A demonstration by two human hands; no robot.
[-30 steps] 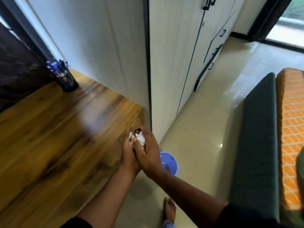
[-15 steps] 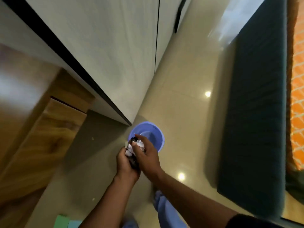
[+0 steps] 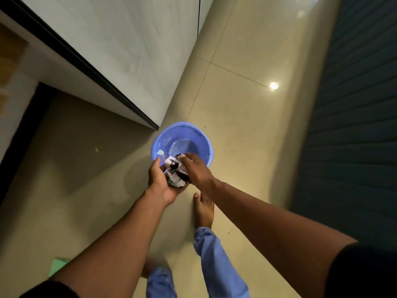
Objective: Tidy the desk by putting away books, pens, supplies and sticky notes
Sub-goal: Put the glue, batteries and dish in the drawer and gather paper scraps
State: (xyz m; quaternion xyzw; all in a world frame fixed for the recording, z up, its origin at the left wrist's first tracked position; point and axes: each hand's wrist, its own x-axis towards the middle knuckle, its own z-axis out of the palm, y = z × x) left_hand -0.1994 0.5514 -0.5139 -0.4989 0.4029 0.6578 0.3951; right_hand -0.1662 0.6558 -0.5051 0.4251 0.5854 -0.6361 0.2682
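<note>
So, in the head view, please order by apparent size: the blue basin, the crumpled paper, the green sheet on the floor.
1. Blue basin
2. Crumpled paper, nearer the camera
3. Green sheet, partly hidden by the arm, so unsure

Both hands (image 3: 163, 181) hold crumpled paper (image 3: 176, 174) above the bin's (image 3: 156, 145) near rim, cabinet (image 3: 120, 52) behind-left.

Crumpled paper wad (image 3: 176, 173), white with dark print, creased and matt. Blue bin (image 3: 199, 140) at 12 o'clock of it, smooth glossy plastic. Floor (image 3: 242, 117) glossy beige tile, reflecting lamps. Cabinet panel (image 3: 133, 48) at 11 o'clock, pale matt laminate. Trouser leg (image 3: 217, 254) light blue cloth.
</note>
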